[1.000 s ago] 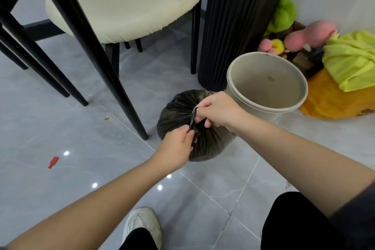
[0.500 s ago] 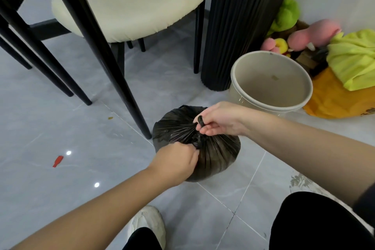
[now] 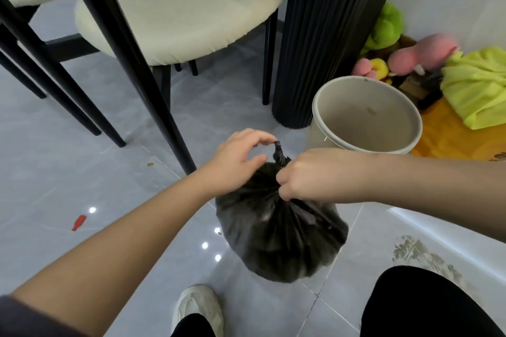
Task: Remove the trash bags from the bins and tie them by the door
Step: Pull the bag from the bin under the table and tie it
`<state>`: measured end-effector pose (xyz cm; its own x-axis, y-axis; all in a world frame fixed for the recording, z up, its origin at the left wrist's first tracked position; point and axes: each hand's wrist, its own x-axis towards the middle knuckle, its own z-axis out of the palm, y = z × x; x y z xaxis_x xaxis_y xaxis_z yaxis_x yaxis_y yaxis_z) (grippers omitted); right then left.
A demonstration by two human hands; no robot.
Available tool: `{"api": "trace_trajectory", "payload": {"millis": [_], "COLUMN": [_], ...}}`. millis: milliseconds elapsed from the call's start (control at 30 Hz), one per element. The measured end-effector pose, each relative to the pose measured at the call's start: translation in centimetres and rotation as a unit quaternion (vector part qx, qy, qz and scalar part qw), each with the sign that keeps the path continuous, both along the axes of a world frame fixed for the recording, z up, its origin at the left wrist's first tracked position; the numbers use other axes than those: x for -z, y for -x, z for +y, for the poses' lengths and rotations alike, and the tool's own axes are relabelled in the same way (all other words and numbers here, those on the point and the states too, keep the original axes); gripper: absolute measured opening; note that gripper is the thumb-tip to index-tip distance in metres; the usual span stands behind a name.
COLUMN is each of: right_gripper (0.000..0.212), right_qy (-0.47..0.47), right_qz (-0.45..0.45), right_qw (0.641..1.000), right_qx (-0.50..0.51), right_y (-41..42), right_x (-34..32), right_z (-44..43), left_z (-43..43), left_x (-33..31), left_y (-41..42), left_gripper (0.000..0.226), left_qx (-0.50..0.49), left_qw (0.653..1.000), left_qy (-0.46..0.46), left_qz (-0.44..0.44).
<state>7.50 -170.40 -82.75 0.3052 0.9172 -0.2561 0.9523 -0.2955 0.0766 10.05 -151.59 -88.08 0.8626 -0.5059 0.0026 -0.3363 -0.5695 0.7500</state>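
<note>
Black trash bag [image 3: 279, 232] – right hand [image 3: 304, 175] pinching neck.

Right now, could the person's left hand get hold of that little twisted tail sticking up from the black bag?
Probably yes. The left hand is open, its fingertips right beside the tail of the black bag, with nothing between. The right hand pinches the neck below, leaving the tip free.

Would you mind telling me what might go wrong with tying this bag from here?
The left hand is open beside the bag's twisted tail, so only the right hand keeps a grip on the neck; the knot may loosen. The black trash bag looks full and could tear against the chair leg nearby.
</note>
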Motion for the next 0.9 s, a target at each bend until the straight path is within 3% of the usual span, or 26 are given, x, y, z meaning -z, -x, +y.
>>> {"api": "trace_trajectory", "payload": {"millis": [133,300,433,533,733,900], "right_gripper": [0.028,0.022,0.019,0.016,0.015,0.014], "right_qy": [-0.025,-0.052,-0.083,-0.104,-0.132,-0.124], "right_qz": [-0.021,-0.04,-0.024,-0.019,-0.016,0.005], "right_qw": [0.996,0.991,0.988,0.984,0.983,0.983], "right_qx": [-0.085,-0.117,-0.129,-0.14,-0.125,-0.134], "right_y": [-0.1,-0.4,-0.8,-1.0,-1.2,-0.4], "right_x": [0.7,1.0,1.4,1.6,1.9,2.8], "right_z": [-1.9,-2.8,-2.7,-2.7,-2.6,-2.1], "left_z": [-1.0,-0.8,-0.6,-0.6,-1.2,-1.8], "left_x": [-1.4,-1.5,-1.3,-0.9,-0.4,-0.4], "left_y": [-0.4,-0.2,0.3,0.8,1.8,2.8], "left_gripper": [0.035,0.034,0.022,0.011,0.03,0.026], "left_qx": [0.081,0.097,0.133,0.104,0.037,0.006], "left_qw": [0.976,0.937,0.927,0.933,0.948,0.895], "left_qy": [0.057,0.055,0.057,0.069,0.084,0.173], "left_qz": [0.196,0.331,0.346,0.337,0.304,0.412]}}
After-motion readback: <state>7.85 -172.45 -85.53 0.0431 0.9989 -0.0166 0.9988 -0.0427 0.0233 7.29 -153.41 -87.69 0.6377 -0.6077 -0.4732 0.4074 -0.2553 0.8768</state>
